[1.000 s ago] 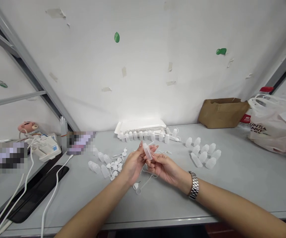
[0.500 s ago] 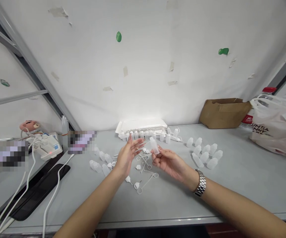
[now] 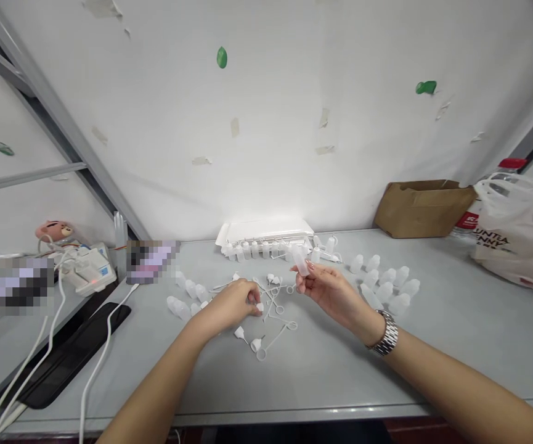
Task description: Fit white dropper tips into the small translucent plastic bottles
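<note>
My right hand (image 3: 324, 287) holds a translucent plastic bottle (image 3: 300, 260) upright, slightly tilted, between thumb and fingers. Down on the grey table, my left hand (image 3: 238, 300) has its thumb and fingers closed around a small white needle cap (image 3: 259, 307). White ring-ended strips (image 3: 276, 336) and more white caps (image 3: 256, 345) lie scattered between and below the hands. Several bottles (image 3: 386, 283) stand or lie to the right, and another group (image 3: 191, 290) is at the left, partly behind my left hand.
Capped bottles (image 3: 266, 249) line a white tray (image 3: 270, 229) by the wall. A cardboard box (image 3: 423, 209) and a plastic bag (image 3: 518, 246) are at the back right. Cables, a black phone-like slab (image 3: 81, 351) and a white device (image 3: 88, 268) occupy the left.
My left hand has come down from beside the bottle to the table and closed on a small cap. My right hand, still holding its bottle, has shifted slightly right.
</note>
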Tool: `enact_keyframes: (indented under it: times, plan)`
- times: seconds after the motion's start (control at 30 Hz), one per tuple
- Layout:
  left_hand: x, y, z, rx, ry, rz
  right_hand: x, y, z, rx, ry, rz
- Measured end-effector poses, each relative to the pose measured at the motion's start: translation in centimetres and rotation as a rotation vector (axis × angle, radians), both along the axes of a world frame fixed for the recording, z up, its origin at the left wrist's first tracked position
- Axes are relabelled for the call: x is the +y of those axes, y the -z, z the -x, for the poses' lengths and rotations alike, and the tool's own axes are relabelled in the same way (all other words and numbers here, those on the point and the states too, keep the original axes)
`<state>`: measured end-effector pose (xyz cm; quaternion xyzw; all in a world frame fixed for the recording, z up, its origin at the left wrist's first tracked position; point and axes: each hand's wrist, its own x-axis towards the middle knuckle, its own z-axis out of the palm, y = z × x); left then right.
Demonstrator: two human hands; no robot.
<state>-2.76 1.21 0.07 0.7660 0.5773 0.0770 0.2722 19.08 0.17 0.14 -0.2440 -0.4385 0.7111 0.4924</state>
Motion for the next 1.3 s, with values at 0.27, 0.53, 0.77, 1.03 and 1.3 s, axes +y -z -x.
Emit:
enact_keyframes:
  times: [0.27, 0.53, 0.77, 1.03, 1.3]
  plan:
    - [0.3, 1.2, -0.9, -0.086, 0.0, -0.044, -0.2, 0.2, 0.2, -0.048, 0.026, 0.005]
    - [0.0, 0.7, -1.3, -0.158, -0.022, -0.152, -0.3, 0.6, 0.5, -0.127, 0.048, 0.013]
    - [0.6, -0.4, -1.0, -0.493, -0.17, -0.12, -0.2, -0.1, 0.3, -0.556, 0.297, -0.174]
    - [-0.3, -1.9, -1.7, -0.772, -0.162, -0.063, -0.6, 0.3, 0.4, -0.782, 0.343, -0.406]
    - [-0.2, -1.9, -1.3, -0.699, -0.147, -0.072, -1.0, 0.1, 0.2, -0.825, 0.375, -0.623]
